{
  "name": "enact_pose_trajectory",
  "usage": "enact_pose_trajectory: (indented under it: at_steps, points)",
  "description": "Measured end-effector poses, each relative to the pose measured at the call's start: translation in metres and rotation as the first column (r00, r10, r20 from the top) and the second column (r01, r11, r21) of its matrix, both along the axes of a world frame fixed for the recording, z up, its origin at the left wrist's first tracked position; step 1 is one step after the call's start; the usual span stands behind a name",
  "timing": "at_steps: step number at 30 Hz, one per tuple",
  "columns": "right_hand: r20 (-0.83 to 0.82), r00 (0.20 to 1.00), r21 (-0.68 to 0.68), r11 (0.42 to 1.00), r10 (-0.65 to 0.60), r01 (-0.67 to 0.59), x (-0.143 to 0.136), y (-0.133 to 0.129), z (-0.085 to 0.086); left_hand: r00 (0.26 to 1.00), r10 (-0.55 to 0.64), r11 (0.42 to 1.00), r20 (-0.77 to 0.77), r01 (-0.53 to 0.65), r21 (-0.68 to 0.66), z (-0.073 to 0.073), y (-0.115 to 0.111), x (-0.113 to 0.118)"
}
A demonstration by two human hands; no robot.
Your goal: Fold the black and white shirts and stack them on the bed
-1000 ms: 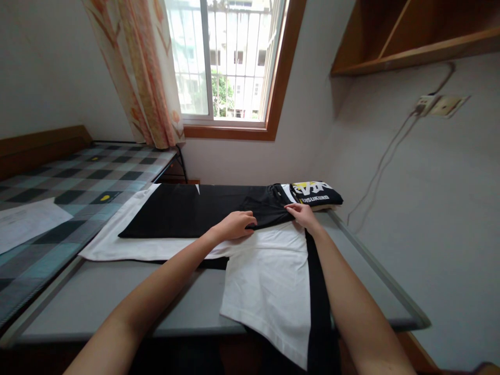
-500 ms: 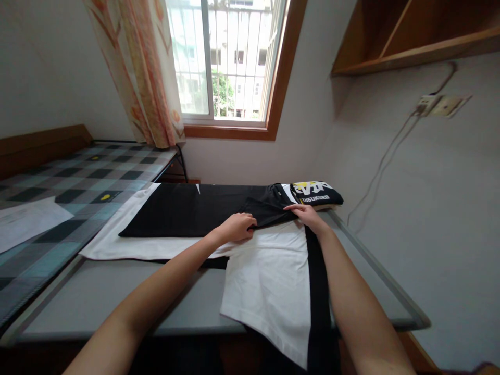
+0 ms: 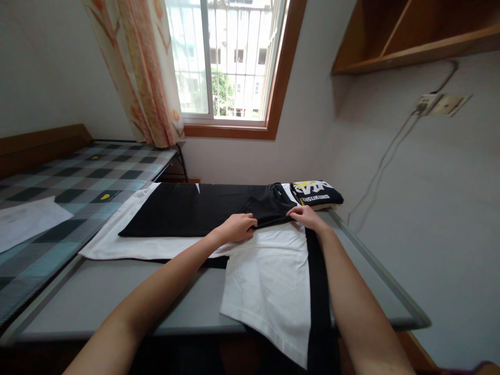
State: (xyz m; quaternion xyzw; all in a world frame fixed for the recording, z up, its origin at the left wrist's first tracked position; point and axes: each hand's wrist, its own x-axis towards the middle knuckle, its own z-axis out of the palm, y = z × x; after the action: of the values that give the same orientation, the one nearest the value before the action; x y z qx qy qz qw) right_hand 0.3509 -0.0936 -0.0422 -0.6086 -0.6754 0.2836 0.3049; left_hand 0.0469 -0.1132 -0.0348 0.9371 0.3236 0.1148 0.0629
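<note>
Slightly back toward the person comes the right hand (image 3: 308, 216), its fingertips now lower on the near edge of the black cloth (image 3: 183, 211) than half a second ago. Its thumb and fingers are nearly together, pinching that edge near its right end. Curled and narrow, the left hand (image 3: 236, 228) rests at the same edge farther left; from where I stand, I cannot tell whether it grips the fabric or only presses on it.

The black cloth lies flat along the far side of the grey table (image 3: 97, 297), over white cloth (image 3: 269, 281) that shows beyond its left end and near edge and drapes forward over the table's near side. A black strip (image 3: 320, 304) hangs alongside it.

I'd judge all of it light, soft and limp, not fragile, perhaps a little slippery where the black surface looks smooth. The near edge seems the place to take hold, with the hands well apart so the middle doesn't sag; the rumpled right end would probably crease easily.

Little else differs: the left hand keeps its place, the white cloth hangs as before, and the lettered bundle (image 3: 318, 195) stays at the table's far right.
</note>
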Motion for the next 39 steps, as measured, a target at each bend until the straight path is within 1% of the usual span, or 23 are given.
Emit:
enact_pose_trajectory:
  at_steps: [4,7,8,10,12,13,14,15,17,19,20,22,24,27,29,32,35,39]
  points:
    - [0.066,0.998,0.05,0.999,0.009,-0.012,-0.002,0.001,-0.002,0.999,-0.018,1.0,0.037,0.018,-0.013,0.001,0.0,0.001]
    - [0.139,0.99,0.084,0.996,-0.031,0.02,-0.004,0.0,-0.002,0.994,-0.021,1.0,0.111,0.019,0.019,-0.003,0.002,0.001]
    - [0.178,0.982,0.093,0.994,-0.067,0.051,-0.005,-0.001,-0.002,0.99,-0.019,0.999,0.139,0.015,0.029,-0.005,0.003,0.001]
    - [0.281,0.941,0.153,0.977,-0.188,0.149,-0.01,-0.003,0.0,0.986,-0.01,0.999,0.167,0.004,0.036,-0.011,0.004,0.0]
    - [0.355,0.879,0.29,0.931,-0.32,0.222,-0.02,-0.005,0.002,0.99,0.015,0.999,0.141,-0.021,0.04,-0.018,0.004,0.0]
    - [0.359,0.866,0.361,0.907,-0.349,0.216,-0.028,-0.006,0.003,0.993,0.03,0.998,0.115,-0.035,0.044,-0.021,0.004,-0.001]
    - [0.343,0.878,0.418,0.891,-0.335,0.177,-0.037,-0.007,0.004,0.995,0.046,0.997,0.091,-0.051,0.05,-0.023,0.004,-0.001]
    - [0.313,0.908,0.452,0.885,-0.278,0.115,-0.047,-0.009,0.005,0.996,0.061,0.996,0.071,-0.065,0.056,-0.025,0.004,-0.001]
    - [0.233,0.97,0.448,0.893,-0.07,-0.043,-0.07,-0.012,0.005,0.996,0.084,0.994,0.043,-0.087,0.07,-0.027,0.003,0.0]
    - [0.152,0.98,0.376,0.909,0.128,-0.177,-0.089,-0.017,0.003,0.994,0.103,0.991,0.023,-0.105,0.078,-0.028,0.003,0.001]
    - [0.12,0.973,0.328,0.917,0.196,-0.226,-0.096,-0.019,0.001,0.994,0.111,0.991,0.014,-0.111,0.078,-0.028,0.003,0.001]
    - [0.099,0.956,0.237,0.927,0.275,-0.291,-0.104,-0.022,-0.002,0.993,0.121,0.99,0.0,-0.121,0.071,-0.029,0.003,0.001]
    - [0.135,0.949,0.173,0.937,0.284,-0.305,-0.104,-0.023,-0.005,0.992,0.125,0.99,-0.008,-0.124,0.062,-0.029,0.004,0.001]
    - [0.243,0.947,0.133,0.96,0.212,-0.249,-0.09,-0.019,-0.003,0.992,0.123,0.991,-0.01,-0.122,0.058,-0.03,0.005,0.0]
    - [0.326,0.937,0.123,0.976,0.129,-0.177,-0.077,-0.016,-0.001,0.992,0.122,0.991,-0.007,-0.121,0.06,-0.031,0.005,0.0]
    - [0.435,0.9,0.107,0.993,-0.001,-0.05,-0.058,-0.012,0.003,0.99,0.138,0.988,0.005,-0.138,0.069,-0.032,0.005,0.0]
    - [0.51,0.856,0.099,0.994,-0.089,0.044,-0.048,-0.011,0.005,0.987,0.158,0.985,0.006,-0.158,0.07,-0.031,0.005,0.0]
    - [0.537,0.804,0.199,0.964,-0.256,0.175,-0.045,-0.011,0.003,0.988,0.153,0.987,-0.01,-0.152,0.059,-0.029,0.004,-0.001]
